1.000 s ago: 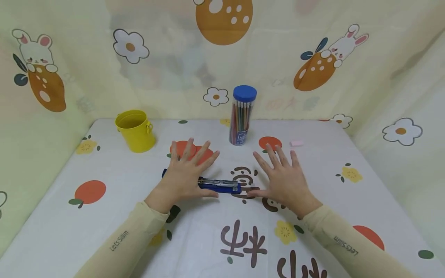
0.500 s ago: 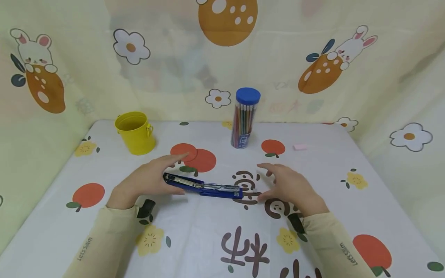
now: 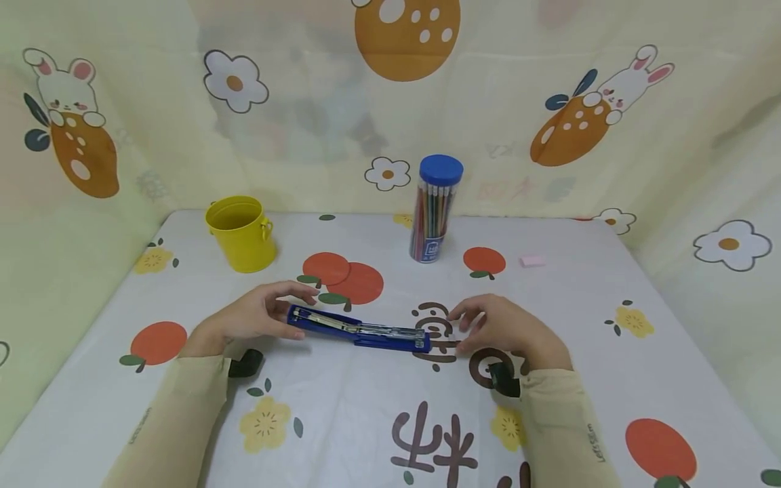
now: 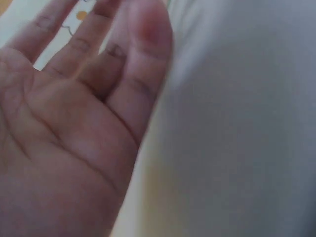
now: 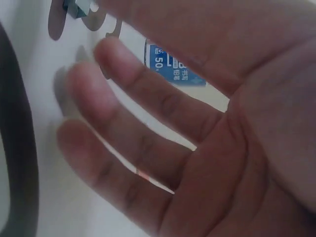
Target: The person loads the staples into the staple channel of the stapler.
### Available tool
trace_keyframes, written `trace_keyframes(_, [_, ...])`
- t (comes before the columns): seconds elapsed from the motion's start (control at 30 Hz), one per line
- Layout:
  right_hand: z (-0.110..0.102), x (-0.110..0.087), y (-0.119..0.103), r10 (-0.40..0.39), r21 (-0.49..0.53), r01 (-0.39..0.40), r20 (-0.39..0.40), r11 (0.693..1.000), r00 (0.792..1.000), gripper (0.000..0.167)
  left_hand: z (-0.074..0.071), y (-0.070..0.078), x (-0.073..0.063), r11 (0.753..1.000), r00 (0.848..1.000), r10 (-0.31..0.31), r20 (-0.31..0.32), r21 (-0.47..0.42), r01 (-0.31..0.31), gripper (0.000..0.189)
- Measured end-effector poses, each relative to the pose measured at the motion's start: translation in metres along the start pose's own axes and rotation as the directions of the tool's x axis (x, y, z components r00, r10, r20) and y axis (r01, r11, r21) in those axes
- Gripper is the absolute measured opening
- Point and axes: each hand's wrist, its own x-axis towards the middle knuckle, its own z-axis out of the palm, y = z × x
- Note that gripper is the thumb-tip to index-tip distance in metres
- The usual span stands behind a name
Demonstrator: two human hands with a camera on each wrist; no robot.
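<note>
A blue stapler [image 3: 360, 330], folded open nearly flat with its metal inside showing, lies on the tablecloth between the two hands. My left hand [image 3: 247, 315] is at the stapler's left end, thumb and fingers spread loosely to either side of it. In the left wrist view the palm [image 4: 64, 133] holds nothing. To the right of the stapler, my right hand [image 3: 509, 332] rests low over the cloth with fingers loosely bent. The right wrist view shows its fingers [image 5: 143, 148] apart and bare, with the stapler's tip [image 5: 77, 7] at the top edge.
A yellow bucket [image 3: 244, 244] stands at the back left. Behind the stapler is a clear jar of pencils [image 3: 432, 217] with a blue lid. A small pink eraser [image 3: 532, 261] lies at the back right. A patterned curtain [image 3: 305, 135] hangs behind the table.
Both hands have turned from spread, palms-down poses to relaxed ones on their sides. The left hand has moved left off the stapler, uncovering its left half.
</note>
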Motion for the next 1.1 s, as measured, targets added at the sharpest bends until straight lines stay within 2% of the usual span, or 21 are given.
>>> trace_keyframes(0.1, [0.002,0.002,0.0,0.022,0.009,-0.023,0.003,1.0,1.0,0.045,0.001,-0.009,0.002,0.991,1.0,0.006,0.023,-0.135,-0.003,0.069])
trace_keyframes(0.17, [0.002,0.003,0.001,0.034,0.002,-0.034,-0.001,0.999,0.999,0.042,0.002,-0.014,0.004,0.982,0.999,0.022,0.041,-0.191,-0.014,0.065])
trace_keyframes(0.3, [0.003,0.005,0.002,0.039,-0.008,-0.039,0.0,0.999,0.999,0.036,0.004,-0.023,0.005,0.969,0.996,0.061,0.059,-0.244,-0.045,0.055])
trace_keyframes(0.4, [0.005,0.006,0.002,0.044,-0.012,-0.044,0.003,0.999,0.999,0.031,0.003,-0.025,0.004,0.96,0.997,0.062,0.048,-0.277,-0.046,0.048])
trace_keyframes(0.77, [0.01,0.012,-0.003,0.018,-0.087,-0.021,-0.041,0.996,0.999,0.013,-0.003,-0.024,0.002,0.959,0.998,0.053,0.037,-0.281,-0.041,0.041])
trace_keyframes(0.9, [0.009,0.011,-0.006,-0.005,-0.108,0.001,-0.033,0.994,0.999,0.011,-0.004,-0.026,0.003,0.964,0.998,0.061,0.032,-0.262,-0.05,0.04])
trace_keyframes(1.1, [0.009,0.013,-0.005,-0.023,-0.1,0.022,-0.007,0.995,1.0,0.009,-0.003,-0.027,0.003,0.957,0.998,0.058,0.032,-0.285,-0.046,0.041])
